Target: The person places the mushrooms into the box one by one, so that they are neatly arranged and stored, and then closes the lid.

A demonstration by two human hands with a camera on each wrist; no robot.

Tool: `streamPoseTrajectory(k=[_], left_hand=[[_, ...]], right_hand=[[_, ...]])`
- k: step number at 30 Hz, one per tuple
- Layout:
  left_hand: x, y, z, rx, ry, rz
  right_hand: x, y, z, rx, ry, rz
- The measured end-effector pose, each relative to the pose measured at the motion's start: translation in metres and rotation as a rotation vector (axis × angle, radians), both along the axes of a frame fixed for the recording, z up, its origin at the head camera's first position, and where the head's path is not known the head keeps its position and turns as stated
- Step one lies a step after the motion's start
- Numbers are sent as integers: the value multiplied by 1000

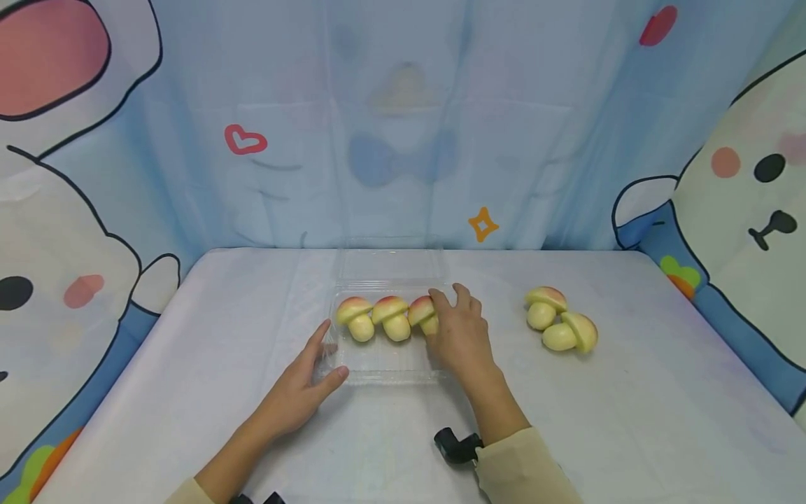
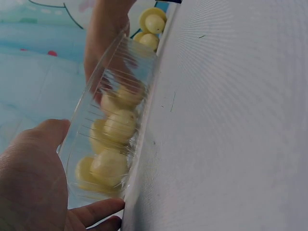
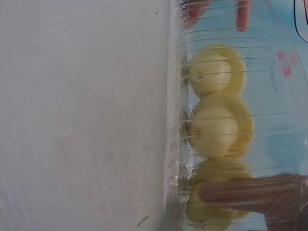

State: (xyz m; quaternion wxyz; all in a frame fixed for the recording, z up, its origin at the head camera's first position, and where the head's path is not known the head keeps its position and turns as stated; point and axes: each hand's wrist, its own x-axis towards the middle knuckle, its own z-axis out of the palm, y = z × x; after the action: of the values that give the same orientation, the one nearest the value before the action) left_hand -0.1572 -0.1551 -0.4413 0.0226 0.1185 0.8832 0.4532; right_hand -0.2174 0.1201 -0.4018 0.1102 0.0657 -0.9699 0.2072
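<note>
A clear plastic box (image 1: 384, 364) with a hinged lid stands open on the table. Inside, along its back, sit three yellow mushroom shapes with reddish caps: a left mushroom (image 1: 356, 318), a middle mushroom (image 1: 392, 318) and a right mushroom (image 1: 422, 313). My right hand (image 1: 462, 329) holds the right one, with the thumb against it in the right wrist view; part of that mushroom is hidden. My left hand (image 1: 299, 392) lies at the box's left side, fingers and thumb spread, touching its edge. Through the clear wall in the left wrist view, the mushrooms (image 2: 109, 167) show in a row.
Two more mushrooms (image 1: 545, 308) (image 1: 571, 332) lie touching each other on the white tablecloth (image 1: 630, 420), right of the box. The raised clear lid (image 1: 390, 264) reaches toward the blue printed curtain (image 1: 403, 210) at the table's back edge.
</note>
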Motion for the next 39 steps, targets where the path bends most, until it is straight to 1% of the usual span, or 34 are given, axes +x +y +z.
streamPoseTrajectory(k=[5, 15, 23, 30, 39], left_hand=[[0, -1, -2, -2, 11, -4], [-1, 0, -1, 0, -1, -3], [0, 1, 0, -3, -6, 2], [0, 0, 0, 5, -6, -7], [1, 0, 0, 9, -11, -6]], right_hand=[[0, 2, 3, -52, -73, -10], [2, 6, 9, -99, -139, -6], [5, 11, 18, -120, -157, -13], [6, 14, 26, -131, -155, -31], [9, 21, 34, -177, -146, -45]])
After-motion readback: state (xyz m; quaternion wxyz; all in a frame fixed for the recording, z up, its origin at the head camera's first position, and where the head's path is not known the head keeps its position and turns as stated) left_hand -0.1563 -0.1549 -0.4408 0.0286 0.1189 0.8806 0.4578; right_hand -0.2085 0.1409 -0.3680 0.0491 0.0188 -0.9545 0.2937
